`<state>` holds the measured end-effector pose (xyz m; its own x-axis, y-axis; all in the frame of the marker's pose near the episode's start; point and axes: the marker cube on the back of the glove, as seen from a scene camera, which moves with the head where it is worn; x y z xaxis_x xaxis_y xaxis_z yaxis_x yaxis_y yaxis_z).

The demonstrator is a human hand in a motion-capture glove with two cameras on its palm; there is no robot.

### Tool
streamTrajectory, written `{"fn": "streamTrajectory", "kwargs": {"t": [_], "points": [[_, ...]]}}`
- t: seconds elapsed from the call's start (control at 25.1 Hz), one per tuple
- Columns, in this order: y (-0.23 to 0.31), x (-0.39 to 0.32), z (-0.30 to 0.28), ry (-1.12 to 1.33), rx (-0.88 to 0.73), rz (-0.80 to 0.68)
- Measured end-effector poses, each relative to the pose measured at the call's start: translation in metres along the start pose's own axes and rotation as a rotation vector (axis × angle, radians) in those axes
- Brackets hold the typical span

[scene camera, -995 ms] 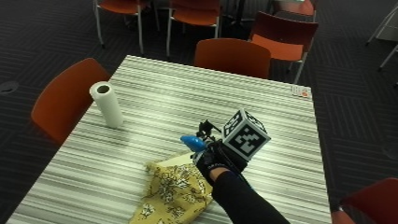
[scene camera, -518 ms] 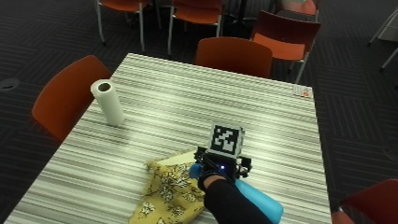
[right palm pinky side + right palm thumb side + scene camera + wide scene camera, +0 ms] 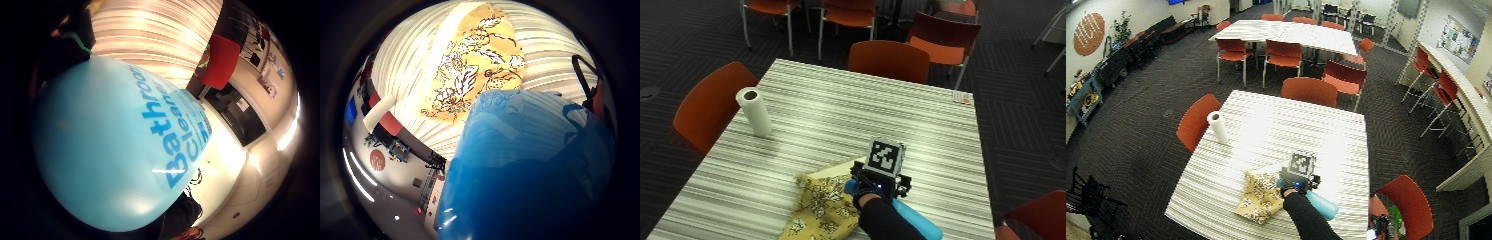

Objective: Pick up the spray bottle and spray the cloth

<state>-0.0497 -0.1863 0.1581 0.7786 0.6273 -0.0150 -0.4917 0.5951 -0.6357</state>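
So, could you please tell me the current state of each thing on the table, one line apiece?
Spray bottle: blue, lifted off the table and tilted, gripped by the gloved right hand beside the cloth.
Cloth: yellow with a floral print, lying rumpled on the table near its front edge.
Paper towel roll: standing upright near the table's left edge, untouched.
Table: striped top, carrying the cloth and the roll.

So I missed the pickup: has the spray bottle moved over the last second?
Yes. The spray bottle has left its spot on the table beyond the cloth; the right hand now holds it nearer the table's near edge, beside the cloth.
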Motion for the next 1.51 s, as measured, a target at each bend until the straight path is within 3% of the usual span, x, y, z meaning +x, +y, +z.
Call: {"fn": "streamTrajectory", "kwargs": {"t": [0.2, 0.48, 0.8, 0.92, 1.19, 1.51], "points": [[0.012, -0.004, -0.013, -0.184, 0.019, -0.111], [0.032, 0.003, -0.029, -0.657, 0.143, -0.318], [0.081, 0.032, -0.043, -1.242, 0.471, -0.531], [0.093, 0.046, -0.044, -1.399, 0.555, -0.542], [0.088, 0.057, -0.04, -1.426, 0.611, -0.478], [0.09, 0.034, -0.051, -1.403, 0.607, -0.514]]}}
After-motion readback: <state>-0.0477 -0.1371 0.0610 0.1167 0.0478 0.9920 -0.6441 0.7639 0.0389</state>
